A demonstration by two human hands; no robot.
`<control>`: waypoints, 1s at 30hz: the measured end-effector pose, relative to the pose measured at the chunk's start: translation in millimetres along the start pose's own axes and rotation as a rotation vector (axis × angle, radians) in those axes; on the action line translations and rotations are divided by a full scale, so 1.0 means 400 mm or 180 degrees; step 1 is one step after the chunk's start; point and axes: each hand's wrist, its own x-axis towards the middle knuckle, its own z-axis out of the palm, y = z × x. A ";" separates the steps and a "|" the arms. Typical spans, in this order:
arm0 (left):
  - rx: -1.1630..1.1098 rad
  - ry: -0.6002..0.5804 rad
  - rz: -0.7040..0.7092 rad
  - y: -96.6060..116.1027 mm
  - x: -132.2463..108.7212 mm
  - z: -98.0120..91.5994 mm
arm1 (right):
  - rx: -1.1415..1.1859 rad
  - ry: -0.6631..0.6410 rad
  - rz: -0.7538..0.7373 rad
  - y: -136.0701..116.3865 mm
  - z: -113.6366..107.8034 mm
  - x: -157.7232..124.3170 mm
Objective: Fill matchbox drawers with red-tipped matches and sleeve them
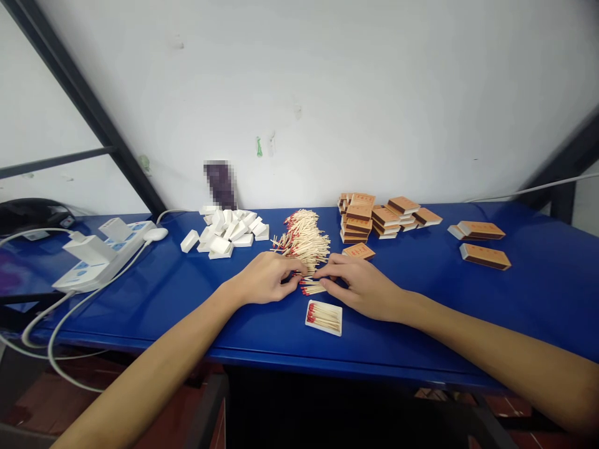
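By a tray point(327, 331) holding matches point(322, 315), left hand point(264, 279) and right hand point(362, 287) pinch a match bundle point(312, 287)

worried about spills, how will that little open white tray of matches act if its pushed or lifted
The white tray looks like thin card, so probably very light and quick to slide on the smooth blue table. Low and flat, it should not tip. Open on top with loose matches, it would likely spill if tilted.
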 end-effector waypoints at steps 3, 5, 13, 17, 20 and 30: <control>0.0011 -0.0046 -0.0020 0.003 0.001 0.000 | 0.0006 -0.0014 0.0026 -0.002 0.000 0.001; 0.0018 -0.0039 -0.0036 0.002 0.002 0.000 | 0.0004 -0.0012 0.0041 -0.003 0.000 0.002; -0.0018 -0.0123 0.0035 -0.007 0.000 0.003 | 0.0009 -0.0012 0.0056 -0.002 -0.001 0.002; 0.0055 -0.0136 -0.0004 -0.008 0.001 0.004 | 0.0013 -0.0006 0.0040 -0.003 -0.001 0.000; 0.0146 -0.0130 -0.0073 -0.005 0.001 0.002 | 0.0019 -0.0014 0.0034 -0.003 -0.002 0.000; 0.0188 -0.0083 -0.0131 -0.004 -0.001 -0.002 | 0.0085 0.0102 0.0049 0.000 -0.003 0.002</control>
